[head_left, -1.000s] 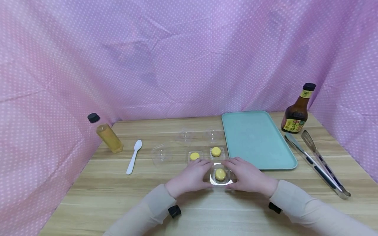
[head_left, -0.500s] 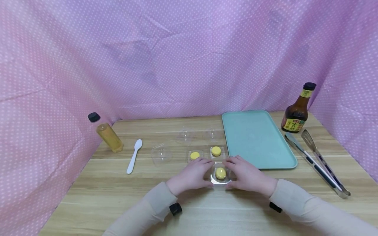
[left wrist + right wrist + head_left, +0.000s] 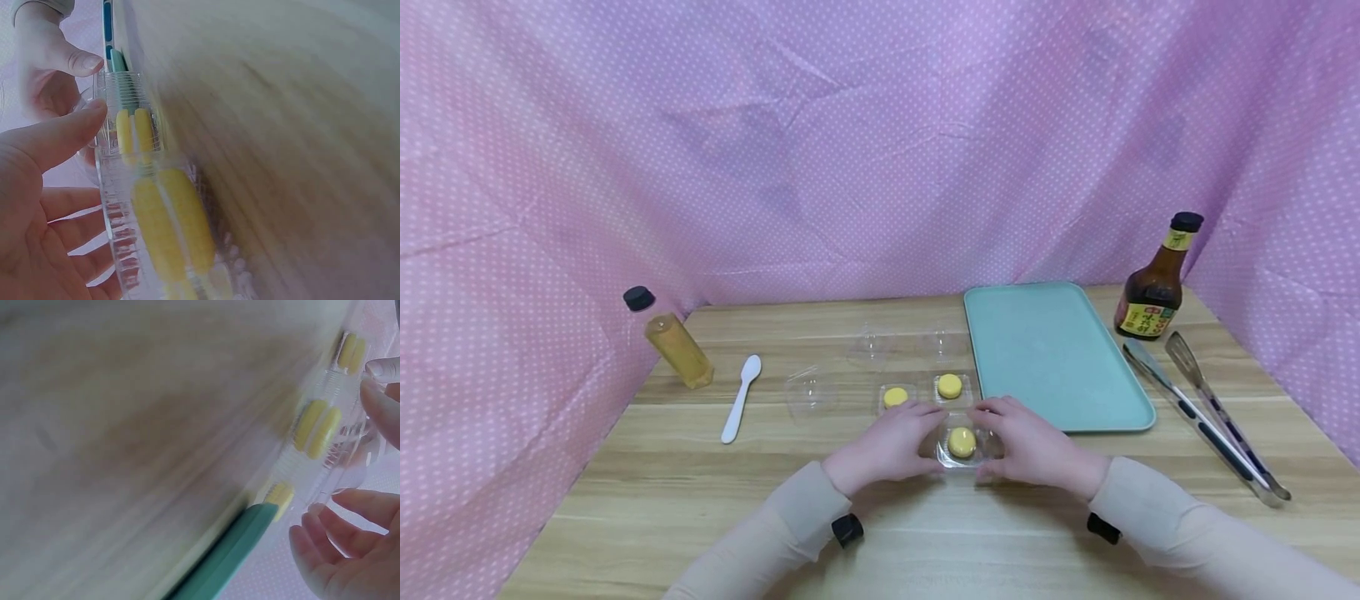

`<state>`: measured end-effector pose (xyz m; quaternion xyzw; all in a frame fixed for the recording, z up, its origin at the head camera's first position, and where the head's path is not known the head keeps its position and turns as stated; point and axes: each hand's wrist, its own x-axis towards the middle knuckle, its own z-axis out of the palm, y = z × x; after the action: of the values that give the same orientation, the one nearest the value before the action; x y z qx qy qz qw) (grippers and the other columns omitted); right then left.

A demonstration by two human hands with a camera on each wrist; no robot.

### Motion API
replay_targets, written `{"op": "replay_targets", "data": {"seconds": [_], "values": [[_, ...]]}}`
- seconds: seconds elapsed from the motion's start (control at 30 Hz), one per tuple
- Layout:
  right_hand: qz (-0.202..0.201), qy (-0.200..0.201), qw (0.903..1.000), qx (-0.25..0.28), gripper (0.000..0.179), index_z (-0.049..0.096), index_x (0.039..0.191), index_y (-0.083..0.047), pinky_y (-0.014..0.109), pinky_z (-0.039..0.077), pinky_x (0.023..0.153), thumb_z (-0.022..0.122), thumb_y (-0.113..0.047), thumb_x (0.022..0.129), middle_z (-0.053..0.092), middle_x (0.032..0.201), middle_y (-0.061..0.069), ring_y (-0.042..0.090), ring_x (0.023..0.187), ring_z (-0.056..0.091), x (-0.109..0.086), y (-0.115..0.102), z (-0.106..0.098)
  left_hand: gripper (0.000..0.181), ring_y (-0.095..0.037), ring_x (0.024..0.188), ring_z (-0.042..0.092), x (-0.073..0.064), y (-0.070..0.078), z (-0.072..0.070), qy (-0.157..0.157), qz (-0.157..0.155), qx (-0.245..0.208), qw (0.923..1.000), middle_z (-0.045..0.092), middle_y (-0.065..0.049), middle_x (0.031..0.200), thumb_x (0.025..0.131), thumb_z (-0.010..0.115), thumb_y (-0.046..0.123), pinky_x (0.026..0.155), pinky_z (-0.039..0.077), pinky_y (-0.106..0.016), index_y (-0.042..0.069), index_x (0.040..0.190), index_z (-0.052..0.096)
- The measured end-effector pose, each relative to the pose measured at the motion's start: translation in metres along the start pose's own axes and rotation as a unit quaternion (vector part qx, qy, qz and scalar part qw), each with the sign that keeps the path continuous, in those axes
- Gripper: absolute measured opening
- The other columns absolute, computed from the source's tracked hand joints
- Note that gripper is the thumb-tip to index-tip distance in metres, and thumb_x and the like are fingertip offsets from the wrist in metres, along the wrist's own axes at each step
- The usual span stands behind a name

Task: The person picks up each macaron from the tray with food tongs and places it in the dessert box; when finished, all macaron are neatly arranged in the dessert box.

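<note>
In the head view both hands frame a clear plastic box [image 3: 951, 463] holding a yellow macaron [image 3: 962, 442]. My left hand [image 3: 889, 443] grips a clear lid from the left, its thumb [image 3: 81, 125] at the near edge and its fingers farther back. From the right, my right hand [image 3: 1036, 442] holds the same lid, thumb and fingers spread along its side. Just behind sit two more clear bases, one with a yellow macaron [image 3: 950, 386] and one with another yellow macaron [image 3: 895, 397]. The left wrist view shows macarons [image 3: 172, 225] standing in ribbed trays close to the fingers.
Three clear domed covers, including a left one [image 3: 811, 392], lie behind and left of the boxes. A pale green tray [image 3: 1052, 358] is at the right. Tongs [image 3: 1198, 425] and a sauce bottle [image 3: 1152, 287] lie beyond it. A white spoon [image 3: 742, 398] and a yellow-liquid bottle [image 3: 679, 346] are at left.
Both hands have shifted very slightly to the right, with the clear lid between them. The bright reflection along the lid's front edge has shrunk. Other things stay in place.
</note>
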<state>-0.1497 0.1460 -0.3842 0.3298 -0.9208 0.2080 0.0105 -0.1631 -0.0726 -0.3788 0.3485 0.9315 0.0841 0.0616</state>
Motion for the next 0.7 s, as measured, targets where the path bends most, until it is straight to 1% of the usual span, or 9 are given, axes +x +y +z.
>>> {"op": "replay_targets", "data": {"seconds": [0.1, 0.23, 0.47, 0.7], "values": [[0.000, -0.002, 1.0000, -0.002, 0.073, 0.059, 0.122, 0.005, 0.047, 0.050, 0.092, 0.086, -0.032, 0.065, 0.058, 0.123, 0.020, 0.034, 0.110, 0.055, 0.0005, 0.0015, -0.0018, 0.073, -0.023, 0.130, 0.046, 0.0021, -0.0007, 0.0003, 0.001, 0.002, 0.004, 1.0000, 0.049, -0.009, 0.141, 0.079, 0.073, 0.042, 0.111, 0.036, -0.037, 0.006, 0.138, 0.048], [0.006, -0.010, 0.9999, -0.003, 0.074, 0.058, 0.123, 0.007, 0.048, 0.049, 0.093, 0.086, -0.031, 0.066, 0.058, 0.123, 0.021, 0.036, 0.111, 0.055, 0.0008, 0.0024, -0.0013, 0.073, -0.023, 0.130, 0.046, 0.0037, -0.0012, 0.0003, -0.007, 0.002, 0.006, 1.0000, 0.049, -0.008, 0.142, 0.080, 0.073, 0.043, 0.111, 0.037, -0.035, 0.007, 0.138, 0.048], [0.001, -0.005, 0.9999, -0.011, 0.074, 0.058, 0.120, 0.008, 0.048, 0.050, 0.092, 0.087, -0.029, 0.064, 0.059, 0.119, 0.022, 0.036, 0.109, 0.056, 0.0017, 0.0012, -0.0001, 0.072, -0.023, 0.129, 0.046, 0.0044, -0.0016, 0.0017, -0.012, -0.001, -0.007, 0.9999, 0.048, -0.008, 0.142, 0.079, 0.074, 0.040, 0.110, 0.037, -0.034, 0.007, 0.137, 0.048], [0.013, -0.010, 0.9998, -0.011, 0.074, 0.059, 0.119, 0.010, 0.048, 0.049, 0.093, 0.087, -0.029, 0.063, 0.059, 0.120, 0.022, 0.036, 0.110, 0.056, 0.0032, 0.0001, -0.0005, 0.072, -0.023, 0.128, 0.048, 0.0068, -0.0015, 0.0001, -0.013, 0.000, -0.009, 0.9999, 0.050, -0.008, 0.140, 0.077, 0.077, 0.039, 0.109, 0.039, -0.032, 0.006, 0.135, 0.051]]}}
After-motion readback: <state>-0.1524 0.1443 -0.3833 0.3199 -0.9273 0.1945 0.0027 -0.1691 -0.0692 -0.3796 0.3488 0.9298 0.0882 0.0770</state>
